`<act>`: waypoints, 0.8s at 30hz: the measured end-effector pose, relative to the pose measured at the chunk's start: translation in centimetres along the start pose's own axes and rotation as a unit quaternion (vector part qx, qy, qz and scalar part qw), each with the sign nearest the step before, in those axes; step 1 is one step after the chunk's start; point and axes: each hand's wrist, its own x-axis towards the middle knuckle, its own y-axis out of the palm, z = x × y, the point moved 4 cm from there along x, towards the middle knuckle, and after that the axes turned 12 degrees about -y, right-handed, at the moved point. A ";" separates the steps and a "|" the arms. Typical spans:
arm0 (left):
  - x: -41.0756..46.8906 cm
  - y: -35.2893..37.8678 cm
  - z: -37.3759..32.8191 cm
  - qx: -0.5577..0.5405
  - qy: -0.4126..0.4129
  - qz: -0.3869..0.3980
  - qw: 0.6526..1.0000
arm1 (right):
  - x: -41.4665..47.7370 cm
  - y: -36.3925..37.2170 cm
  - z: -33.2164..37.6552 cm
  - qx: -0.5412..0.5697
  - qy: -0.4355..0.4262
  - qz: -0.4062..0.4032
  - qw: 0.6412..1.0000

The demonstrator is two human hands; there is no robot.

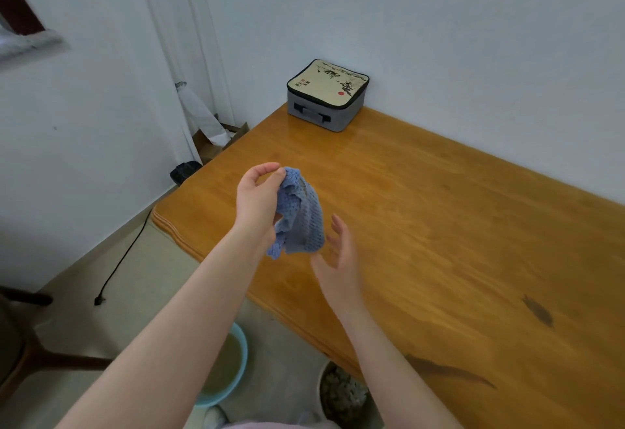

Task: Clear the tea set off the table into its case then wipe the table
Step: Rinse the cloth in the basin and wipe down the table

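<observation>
Wooden tabletop [439, 225] looks cleared, no tea pieces are seen, and the case [327, 95] is parked closed at the far corner. Blue cloth [301, 218] is pinched by the left hand [257, 198]; right hand [338, 262] is held just beside it, fingers [338, 227] loosely spread. Wiping's probably what's left.

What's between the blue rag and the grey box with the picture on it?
Nothing. In the head view, only bare orange-brown wooden table lies between the blue knitted cloth and the grey square fabric case.
</observation>
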 end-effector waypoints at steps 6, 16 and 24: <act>0.2 0.2 0.1 -0.022 -0.021 0.026 0.999 | -0.9 1.5 -2.6 -0.220 -0.017 0.059 0.974; 1.5 -2.0 0.6 -0.026 -0.035 -0.022 0.999 | 0.9 -2.8 -2.2 -0.195 -0.157 -0.042 0.967; 4.3 -4.3 4.4 -0.026 -0.083 -0.054 0.995 | 3.7 -5.3 2.8 0.007 -0.040 -0.028 0.999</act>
